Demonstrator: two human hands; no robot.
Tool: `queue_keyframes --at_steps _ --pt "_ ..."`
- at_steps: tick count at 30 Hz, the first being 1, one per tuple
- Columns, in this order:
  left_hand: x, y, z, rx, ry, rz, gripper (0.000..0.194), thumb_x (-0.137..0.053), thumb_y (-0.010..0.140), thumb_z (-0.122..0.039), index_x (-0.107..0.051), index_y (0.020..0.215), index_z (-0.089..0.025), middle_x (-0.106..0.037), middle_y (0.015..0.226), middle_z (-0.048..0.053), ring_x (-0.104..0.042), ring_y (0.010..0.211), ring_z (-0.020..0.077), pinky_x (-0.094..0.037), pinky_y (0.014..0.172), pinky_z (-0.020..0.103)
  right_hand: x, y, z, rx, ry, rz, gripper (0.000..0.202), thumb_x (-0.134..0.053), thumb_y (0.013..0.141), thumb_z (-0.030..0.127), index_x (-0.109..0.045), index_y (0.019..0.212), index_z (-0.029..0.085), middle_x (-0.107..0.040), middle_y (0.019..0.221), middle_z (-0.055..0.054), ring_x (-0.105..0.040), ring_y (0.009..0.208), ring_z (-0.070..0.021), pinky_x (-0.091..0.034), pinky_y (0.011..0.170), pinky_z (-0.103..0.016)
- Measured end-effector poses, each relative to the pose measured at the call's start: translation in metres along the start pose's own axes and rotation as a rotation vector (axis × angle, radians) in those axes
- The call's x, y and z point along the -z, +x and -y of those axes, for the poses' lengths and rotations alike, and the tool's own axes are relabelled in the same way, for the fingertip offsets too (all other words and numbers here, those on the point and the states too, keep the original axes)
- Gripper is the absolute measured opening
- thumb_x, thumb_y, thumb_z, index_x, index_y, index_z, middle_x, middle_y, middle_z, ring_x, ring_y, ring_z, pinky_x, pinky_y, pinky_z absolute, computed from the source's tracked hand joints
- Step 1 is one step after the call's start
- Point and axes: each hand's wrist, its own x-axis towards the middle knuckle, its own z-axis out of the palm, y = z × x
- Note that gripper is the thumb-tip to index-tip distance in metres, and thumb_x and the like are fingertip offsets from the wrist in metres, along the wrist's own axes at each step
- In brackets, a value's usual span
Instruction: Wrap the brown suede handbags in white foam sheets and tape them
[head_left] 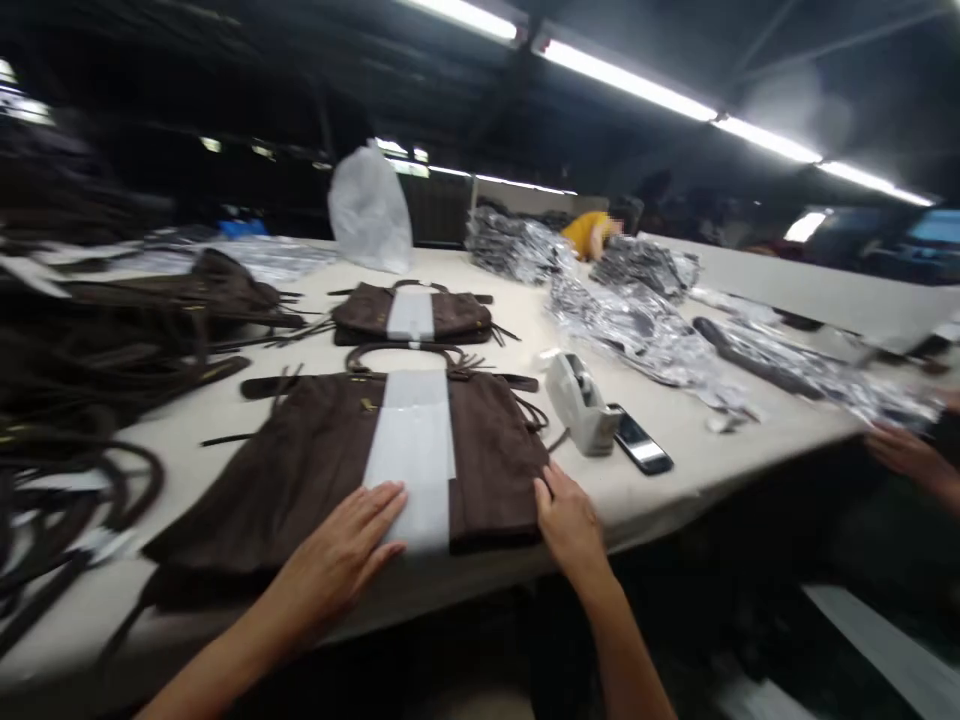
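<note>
A dark brown bag (300, 470) lies flat near the table's front edge, with a white band (414, 440) wrapped around its middle. My left hand (349, 545) rests on the bag beside the band, fingers stretched out and holding nothing. At the bag's right edge is my right hand (568, 515), its fingertips touching the brown fabric and its thumb at the edge. Behind lies a second brown bag (465, 318) with a similar white band.
A tape dispenser (581, 405) and a phone (641, 440) lie to the right. Brown bags and straps (90, 350) cover the left side. Clear-wrapped items (637, 330) spread across the right. Another person's hand (911, 455) is at far right, and a person in yellow (585, 235) bends behind.
</note>
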Motion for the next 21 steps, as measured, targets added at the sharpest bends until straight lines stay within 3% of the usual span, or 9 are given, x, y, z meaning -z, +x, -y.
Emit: queue_keyframes --at_steps 4,7,10,11,13,16,18,21 --pt "0.022 -0.001 -0.008 0.312 -0.184 0.075 0.034 -0.05 0.096 -0.036 -0.068 0.122 -0.023 -0.068 0.128 0.005 -0.064 0.116 0.0183 -0.055 0.101 0.03 0.023 0.03 0.022 0.009 -0.295 0.114 0.038 -0.05 0.097 0.039 -0.077 0.086 0.014 -0.073 0.103 -0.019 -0.066 0.108 -0.033 -0.05 0.087 -0.039" --pt "0.041 0.003 0.004 0.504 -0.189 -0.033 0.028 -0.052 0.093 -0.03 -0.072 0.11 -0.022 -0.067 0.122 0.009 -0.062 0.115 0.0218 -0.055 0.099 0.035 0.027 0.047 0.041 0.011 -0.426 0.115 0.04 -0.053 0.095 0.044 -0.076 0.09 0.011 -0.071 0.098 -0.021 -0.066 0.104 -0.0342 -0.05 0.083 -0.039" --pt "0.063 0.004 0.038 0.721 0.038 -0.198 0.039 -0.053 0.09 -0.036 -0.066 0.121 -0.016 -0.061 0.126 0.016 -0.056 0.12 0.0302 -0.049 0.104 0.045 0.021 0.057 0.052 -0.01 -0.435 0.109 0.046 -0.047 0.097 0.047 -0.073 0.1 0.009 -0.07 0.106 -0.022 -0.068 0.103 -0.0336 -0.051 0.081 -0.039" --pt "0.071 0.003 0.051 0.808 0.116 -0.178 0.046 -0.052 0.09 -0.039 -0.063 0.125 -0.012 -0.059 0.128 0.019 -0.053 0.121 0.0333 -0.047 0.105 0.048 0.018 0.059 0.054 -0.039 -0.425 0.109 0.049 -0.044 0.098 0.049 -0.073 0.1 0.01 -0.069 0.107 -0.022 -0.068 0.103 -0.0342 -0.051 0.081 -0.04" --pt "0.085 0.002 0.075 0.958 0.186 -0.011 0.053 -0.046 0.091 -0.046 -0.062 0.121 -0.006 -0.06 0.122 0.025 -0.054 0.118 0.038 -0.046 0.1 0.049 0.013 0.064 0.056 -0.112 -0.396 0.124 0.054 -0.041 0.098 0.053 -0.074 0.097 0.01 -0.069 0.107 -0.024 -0.067 0.105 -0.0366 -0.051 0.081 -0.043" --pt "0.096 0.0 0.093 1.05 0.097 0.248 0.053 -0.037 0.092 -0.054 -0.068 0.092 -0.011 -0.068 0.096 0.021 -0.064 0.097 0.0375 -0.05 0.082 0.045 0.011 0.068 0.059 -0.203 -0.341 0.129 0.046 -0.048 0.095 0.048 -0.075 0.096 0.011 -0.07 0.108 -0.024 -0.068 0.104 -0.0396 -0.051 0.079 -0.045" --pt "0.095 0.0 0.092 1.044 0.039 0.29 0.049 -0.035 0.091 -0.054 -0.067 0.086 -0.016 -0.07 0.086 0.018 -0.068 0.085 0.0359 -0.05 0.072 0.042 0.012 0.07 0.061 -0.227 -0.309 0.075 0.038 -0.051 0.093 0.041 -0.074 0.097 0.011 -0.071 0.105 -0.024 -0.068 0.101 -0.0397 -0.051 0.078 -0.045" --pt "0.086 -0.005 0.085 1.067 0.021 0.285 0.049 -0.027 0.092 -0.047 -0.065 0.095 -0.015 -0.071 0.081 0.02 -0.069 0.081 0.0373 -0.048 0.07 0.042 0.016 0.074 0.061 -0.209 -0.211 -0.043 0.031 -0.051 0.092 0.034 -0.073 0.091 0.013 -0.072 0.094 -0.023 -0.069 0.093 -0.0369 -0.049 0.079 -0.045"
